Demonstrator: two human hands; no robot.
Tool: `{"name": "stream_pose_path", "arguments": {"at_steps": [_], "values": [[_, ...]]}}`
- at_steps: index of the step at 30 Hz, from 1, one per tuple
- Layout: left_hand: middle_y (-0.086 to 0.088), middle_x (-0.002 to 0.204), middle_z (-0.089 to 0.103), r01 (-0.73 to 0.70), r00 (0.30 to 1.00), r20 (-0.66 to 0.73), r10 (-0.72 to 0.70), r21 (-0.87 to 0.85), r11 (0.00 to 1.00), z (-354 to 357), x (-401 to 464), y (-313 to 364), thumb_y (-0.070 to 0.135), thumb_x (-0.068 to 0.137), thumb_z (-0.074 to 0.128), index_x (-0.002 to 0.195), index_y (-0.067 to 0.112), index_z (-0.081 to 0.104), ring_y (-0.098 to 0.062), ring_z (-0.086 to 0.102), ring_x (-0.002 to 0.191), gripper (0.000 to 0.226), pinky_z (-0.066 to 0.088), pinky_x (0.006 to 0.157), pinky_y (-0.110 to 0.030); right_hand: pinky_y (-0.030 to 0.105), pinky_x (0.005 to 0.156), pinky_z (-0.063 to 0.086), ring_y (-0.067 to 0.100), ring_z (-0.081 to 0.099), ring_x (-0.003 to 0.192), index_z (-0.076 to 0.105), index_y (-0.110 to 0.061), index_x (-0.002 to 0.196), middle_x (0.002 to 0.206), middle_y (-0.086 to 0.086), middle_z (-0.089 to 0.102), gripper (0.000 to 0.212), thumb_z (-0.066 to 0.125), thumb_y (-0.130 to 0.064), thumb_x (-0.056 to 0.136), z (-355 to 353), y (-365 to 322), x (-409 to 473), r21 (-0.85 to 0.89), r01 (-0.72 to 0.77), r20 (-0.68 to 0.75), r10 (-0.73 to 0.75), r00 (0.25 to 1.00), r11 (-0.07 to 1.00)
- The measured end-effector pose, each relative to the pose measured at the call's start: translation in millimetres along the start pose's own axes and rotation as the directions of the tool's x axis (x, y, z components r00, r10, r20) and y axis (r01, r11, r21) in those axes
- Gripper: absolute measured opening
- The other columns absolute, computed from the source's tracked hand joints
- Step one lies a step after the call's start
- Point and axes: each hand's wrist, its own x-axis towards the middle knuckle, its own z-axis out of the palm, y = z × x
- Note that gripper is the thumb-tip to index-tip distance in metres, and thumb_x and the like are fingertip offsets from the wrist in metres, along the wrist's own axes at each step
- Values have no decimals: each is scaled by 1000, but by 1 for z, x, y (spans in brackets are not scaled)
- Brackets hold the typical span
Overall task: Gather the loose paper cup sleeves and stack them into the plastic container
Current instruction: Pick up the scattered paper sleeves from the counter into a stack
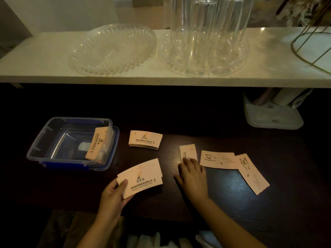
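Observation:
My left hand [114,191] holds a small bundle of flat tan paper cup sleeves [143,177] by its left end, just above the dark table. My right hand [192,173] lies palm down on the table, fingertips touching a single sleeve [188,152]. Two more loose sleeves lie to the right, one flat [218,160] and one angled [253,173]. A neat stack of sleeves [145,140] rests near the middle. The clear plastic container [44,140] with blue clips stands at the left, one sleeve [97,143] leaning inside against its right wall.
A white shelf [161,79] overhangs the table's far side, carrying two clear cut-glass plates [112,49], a tall clear ribbed vessel [211,33] and a gold wire frame [311,47]. A whitish holder [272,115] stands under it at the right.

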Motion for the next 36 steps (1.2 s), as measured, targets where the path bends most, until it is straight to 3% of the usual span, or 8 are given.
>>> {"name": "stream_pose_path", "arguments": {"at_steps": [4, 8, 12, 16, 20, 25, 32, 36], "values": [[-19, 111, 59, 18, 1000, 20, -18, -8, 1000, 3, 4, -3, 7, 91, 46, 122, 7, 50, -30, 55, 104, 31, 44, 89, -45, 41, 83, 53, 30, 60, 100, 59, -10, 103, 109, 13, 61, 34, 74, -12, 72, -5, 16, -32, 250, 32, -115, -3, 993, 968], [-16, 107, 62, 29, 996, 89, -31, 24, 999, 19, 5, -11, 7, 91, 45, 118, 8, 53, -27, 58, 99, 28, 45, 86, -44, 54, 93, 39, 34, 47, 115, 50, -11, 123, 124, 16, 53, 72, 81, -33, 62, -14, 31, -56, 119, -319, -100, 331, 938, 940], [-14, 101, 64, 36, 991, 127, -43, 52, 998, 31, 6, -12, 7, 90, 45, 110, 11, 56, -25, 59, 94, 23, 47, 78, -40, 41, 93, 32, 24, 42, 113, 51, -18, 116, 118, 7, 53, 54, 70, -41, 72, -24, 42, -60, 117, -365, 7, 367, 930, 923], [-14, 103, 62, 47, 991, 121, -53, 54, 997, 33, 10, -9, 7, 91, 45, 114, 12, 54, -25, 58, 92, 25, 46, 82, -44, 14, 68, 41, 12, 52, 96, 48, -19, 113, 110, 3, 54, 48, 74, -22, 73, -38, 49, -53, 530, -389, 28, 442, 896, 754], [-12, 100, 63, 79, 986, 144, -86, 51, 996, 35, 11, -7, 8, 90, 46, 112, 11, 54, -25, 59, 92, 24, 48, 79, -45, 18, 65, 53, 10, 56, 96, 45, -29, 114, 113, -8, 50, 60, 79, -15, 66, -50, 55, -52, 726, -333, 82, 405, 911, 602], [-9, 91, 71, 95, 958, 267, -106, 55, 994, 50, 7, -11, 9, 89, 48, 97, 16, 61, -24, 64, 90, 17, 55, 65, -39, 10, 78, 50, 3, 45, 107, 43, -25, 126, 117, -15, 36, 65, 76, -15, 70, -53, 33, -56, 680, -148, 94, 115, 989, 718], [-1, 80, 77, 2, 951, 304, -51, 158, 987, 55, -4, -17, 1, 84, 56, 97, 16, 62, -16, 72, 77, 20, 58, 58, -28, 18, 88, 46, 2, 40, 115, 32, -37, 131, 133, -20, 27, 68, 68, -42, 74, -47, 29, -53, 660, -69, 48, 50, 998, 748], [-6, 85, 76, 19, 964, 261, -50, 118, 993, 42, -3, -16, 3, 84, 55, 97, 15, 62, -18, 71, 81, 19, 58, 60, -30, 43, 110, 27, 23, 20, 138, 21, -23, 141, 151, 5, 24, 79, 68, -31, 78, -58, 90, -20, 190, -87, -55, 99, 994, 978]]}}
